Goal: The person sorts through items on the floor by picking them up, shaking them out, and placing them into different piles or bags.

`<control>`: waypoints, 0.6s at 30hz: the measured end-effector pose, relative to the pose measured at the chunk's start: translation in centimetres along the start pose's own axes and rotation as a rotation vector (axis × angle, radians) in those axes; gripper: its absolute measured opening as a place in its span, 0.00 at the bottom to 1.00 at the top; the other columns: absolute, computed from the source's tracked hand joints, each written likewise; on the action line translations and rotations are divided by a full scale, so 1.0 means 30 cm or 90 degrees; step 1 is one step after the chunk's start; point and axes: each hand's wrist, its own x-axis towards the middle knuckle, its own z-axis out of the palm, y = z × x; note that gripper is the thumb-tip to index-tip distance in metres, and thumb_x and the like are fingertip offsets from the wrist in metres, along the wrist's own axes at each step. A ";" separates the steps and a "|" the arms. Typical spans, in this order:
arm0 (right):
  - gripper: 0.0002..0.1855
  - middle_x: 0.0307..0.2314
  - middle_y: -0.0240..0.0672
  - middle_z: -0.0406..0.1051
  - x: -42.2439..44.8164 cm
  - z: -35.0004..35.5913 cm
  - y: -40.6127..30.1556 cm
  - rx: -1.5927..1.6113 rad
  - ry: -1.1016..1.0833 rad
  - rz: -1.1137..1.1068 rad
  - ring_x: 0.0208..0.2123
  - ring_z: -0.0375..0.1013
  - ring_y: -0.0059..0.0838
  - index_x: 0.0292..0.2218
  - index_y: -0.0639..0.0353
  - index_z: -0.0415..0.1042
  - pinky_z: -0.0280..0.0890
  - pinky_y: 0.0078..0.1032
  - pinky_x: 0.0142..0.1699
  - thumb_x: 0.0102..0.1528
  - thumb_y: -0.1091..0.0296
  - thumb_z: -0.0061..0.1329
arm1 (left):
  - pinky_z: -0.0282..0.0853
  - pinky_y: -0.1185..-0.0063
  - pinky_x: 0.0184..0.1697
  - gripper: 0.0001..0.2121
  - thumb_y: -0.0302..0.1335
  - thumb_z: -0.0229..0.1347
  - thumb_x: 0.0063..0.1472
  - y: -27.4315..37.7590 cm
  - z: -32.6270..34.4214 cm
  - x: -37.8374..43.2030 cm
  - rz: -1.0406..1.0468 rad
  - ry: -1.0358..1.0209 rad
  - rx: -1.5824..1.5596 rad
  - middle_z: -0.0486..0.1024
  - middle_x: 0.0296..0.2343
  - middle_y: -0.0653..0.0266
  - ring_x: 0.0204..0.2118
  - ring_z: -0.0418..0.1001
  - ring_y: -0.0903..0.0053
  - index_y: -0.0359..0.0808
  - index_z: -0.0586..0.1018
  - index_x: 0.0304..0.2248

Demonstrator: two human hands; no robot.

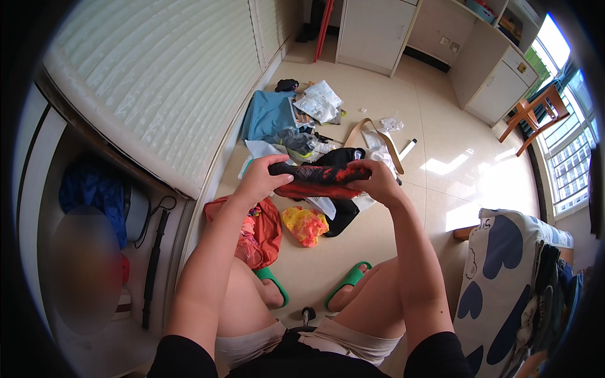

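Observation:
My left hand (264, 179) and my right hand (375, 179) hold a red and black patterned cloth item (319, 182) stretched between them, one hand at each end. It hangs above the floor in front of my knees, folded or rolled lengthwise. Below it, a yellow and red cloth (305, 226) lies crumpled on the tiles. To its left rests an open red bag (268, 234) with pinkish cloth inside, partly behind my left forearm. A black item (344, 219) and white pieces lie under the held cloth, partly hidden.
Beyond my hands, a blue fabric bag (269, 113), plastic packets (319, 101) and a tan strap (394, 151) are piled on the floor. An open cabinet (182, 264) with stored things stands at left, a heart-patterned cover (491, 283) at right. A wooden chair (534, 115) stands near the window.

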 end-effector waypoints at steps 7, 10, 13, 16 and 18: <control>0.16 0.33 0.34 0.72 0.008 -0.025 0.004 -0.208 0.069 -0.074 0.34 0.71 0.24 0.37 0.66 0.74 0.66 0.23 0.38 0.45 0.69 0.57 | 0.66 0.81 0.40 0.16 0.32 0.60 0.52 0.035 -0.032 -0.008 0.046 0.043 0.319 0.77 0.32 0.60 0.32 0.73 0.77 0.29 0.77 0.37; 0.14 0.34 0.33 0.71 0.019 -0.027 0.037 0.234 0.050 -0.202 0.37 0.71 0.25 0.36 0.68 0.72 0.67 0.25 0.42 0.52 0.66 0.54 | 0.65 0.82 0.39 0.15 0.34 0.59 0.55 0.040 -0.042 -0.001 0.134 0.072 0.179 0.76 0.30 0.64 0.33 0.72 0.79 0.29 0.78 0.36; 0.14 0.35 0.33 0.71 -0.010 -0.039 -0.008 0.554 -0.049 -0.061 0.35 0.72 0.23 0.39 0.66 0.69 0.69 0.23 0.41 0.55 0.66 0.51 | 0.64 0.85 0.38 0.13 0.35 0.56 0.59 0.114 -0.031 -0.022 0.023 0.019 -0.116 0.73 0.27 0.73 0.33 0.69 0.87 0.31 0.77 0.33; 0.14 0.34 0.35 0.71 -0.005 -0.008 -0.026 0.561 -0.003 -0.017 0.33 0.72 0.21 0.42 0.65 0.66 0.71 0.22 0.40 0.59 0.64 0.45 | 0.63 0.86 0.36 0.15 0.38 0.55 0.59 0.107 -0.019 -0.016 -0.023 0.023 -0.248 0.71 0.27 0.75 0.31 0.66 0.89 0.31 0.76 0.33; 0.13 0.33 0.35 0.71 0.011 0.013 -0.017 0.539 0.038 0.019 0.33 0.73 0.21 0.42 0.65 0.65 0.71 0.21 0.39 0.61 0.64 0.41 | 0.61 0.86 0.33 0.17 0.40 0.54 0.60 0.058 -0.006 0.009 0.022 0.099 -0.175 0.71 0.26 0.74 0.28 0.63 0.89 0.31 0.75 0.32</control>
